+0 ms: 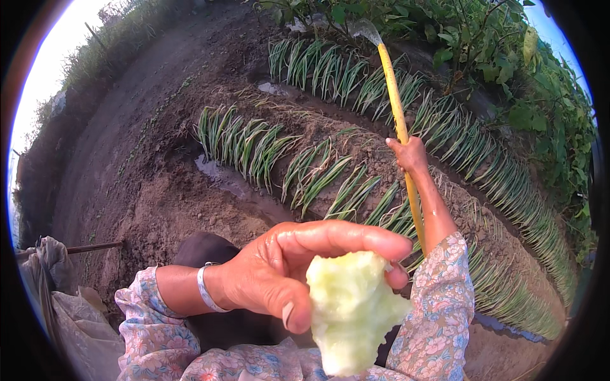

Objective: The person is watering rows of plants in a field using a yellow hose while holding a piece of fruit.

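Observation:
My left hand (pixel 281 266) holds a pale green, wet-looking piece of fruit or vegetable flesh (pixel 352 309) close below the camera, between thumb and fingers. Its edge is ragged, as if bitten. A silver-coloured bracelet (pixel 209 288) circles the left wrist. Farther out, my right hand (pixel 413 153) is closed around a yellow hose (pixel 393 90). From the hose's far end, water (pixel 366 29) sprays towards the leafy plants. The hose's lower part passes behind my right forearm and sleeve.
Rows of green onion-like plants (pixel 243 143) line the soil ridges, with another row (pixel 333 71) beyond. Muddy water (pixel 221 174) lies in the furrow. Tall leafy plants (pixel 514 66) stand at upper right. A plastic sheet (pixel 86 328) and a stick (pixel 95 247) are at lower left.

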Available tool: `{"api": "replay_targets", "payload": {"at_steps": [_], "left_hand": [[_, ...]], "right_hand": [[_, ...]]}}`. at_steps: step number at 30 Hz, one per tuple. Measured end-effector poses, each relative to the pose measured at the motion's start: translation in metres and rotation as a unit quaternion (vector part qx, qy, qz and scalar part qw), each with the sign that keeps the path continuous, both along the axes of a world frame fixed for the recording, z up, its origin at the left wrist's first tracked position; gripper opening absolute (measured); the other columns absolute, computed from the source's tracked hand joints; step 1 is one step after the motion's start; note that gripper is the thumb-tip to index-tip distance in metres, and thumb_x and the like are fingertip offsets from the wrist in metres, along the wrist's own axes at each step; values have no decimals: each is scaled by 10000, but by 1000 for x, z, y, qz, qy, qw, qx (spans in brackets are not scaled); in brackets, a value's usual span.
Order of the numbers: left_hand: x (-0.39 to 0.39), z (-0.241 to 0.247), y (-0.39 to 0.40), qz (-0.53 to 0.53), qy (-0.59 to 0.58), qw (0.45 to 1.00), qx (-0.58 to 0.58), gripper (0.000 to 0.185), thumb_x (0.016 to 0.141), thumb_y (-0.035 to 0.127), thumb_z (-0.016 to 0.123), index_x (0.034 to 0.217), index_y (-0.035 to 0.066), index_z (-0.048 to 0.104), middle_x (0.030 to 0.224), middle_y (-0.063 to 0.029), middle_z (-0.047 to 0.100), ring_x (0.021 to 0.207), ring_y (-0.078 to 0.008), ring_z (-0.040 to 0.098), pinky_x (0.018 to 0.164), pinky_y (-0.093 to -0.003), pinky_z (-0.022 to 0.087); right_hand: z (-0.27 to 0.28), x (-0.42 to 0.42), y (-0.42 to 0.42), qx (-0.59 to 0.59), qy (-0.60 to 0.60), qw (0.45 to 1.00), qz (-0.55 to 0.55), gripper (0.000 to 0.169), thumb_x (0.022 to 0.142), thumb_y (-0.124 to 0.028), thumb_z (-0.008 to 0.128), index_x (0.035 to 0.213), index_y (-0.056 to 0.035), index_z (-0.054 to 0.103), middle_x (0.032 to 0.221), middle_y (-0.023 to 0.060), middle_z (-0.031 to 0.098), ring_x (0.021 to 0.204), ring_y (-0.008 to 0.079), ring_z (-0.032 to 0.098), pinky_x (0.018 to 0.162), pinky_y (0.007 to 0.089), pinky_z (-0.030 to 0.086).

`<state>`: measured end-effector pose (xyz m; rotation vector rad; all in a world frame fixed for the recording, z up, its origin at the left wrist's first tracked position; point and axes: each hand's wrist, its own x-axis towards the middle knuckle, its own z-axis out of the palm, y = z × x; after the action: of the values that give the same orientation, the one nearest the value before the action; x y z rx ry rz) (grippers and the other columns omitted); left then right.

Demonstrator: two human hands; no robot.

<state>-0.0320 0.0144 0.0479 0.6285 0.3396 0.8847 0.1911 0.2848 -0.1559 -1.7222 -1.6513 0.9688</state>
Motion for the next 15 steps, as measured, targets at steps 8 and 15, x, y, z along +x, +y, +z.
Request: {"api": "replay_targets", "payload": {"at_steps": [8, 15], "left_hand": [[9, -28, -3, -88, -143, 964, 205, 697, 728, 235, 824, 1246, -103, 503, 1237, -227, 530, 1172, -311, 526, 982, -420, 440], [23, -32, 12, -3, -216, 891, 400, 592, 761, 277, 795, 1111, -162, 609, 1163, -274, 591, 1051, -332, 611, 906, -417, 497]], "right_hand": [[7, -6, -2, -9, 6, 1000, 4, 331, 844, -251, 718, 733, -12, 518, 529, 11, 500, 380, 98, 476, 327, 269, 376], [4, -3, -4, -5, -6, 1000, -1, 341, 846, -268, 718, 760, 5, 532, 526, 10, 488, 386, 104, 484, 322, 275, 388]]}}
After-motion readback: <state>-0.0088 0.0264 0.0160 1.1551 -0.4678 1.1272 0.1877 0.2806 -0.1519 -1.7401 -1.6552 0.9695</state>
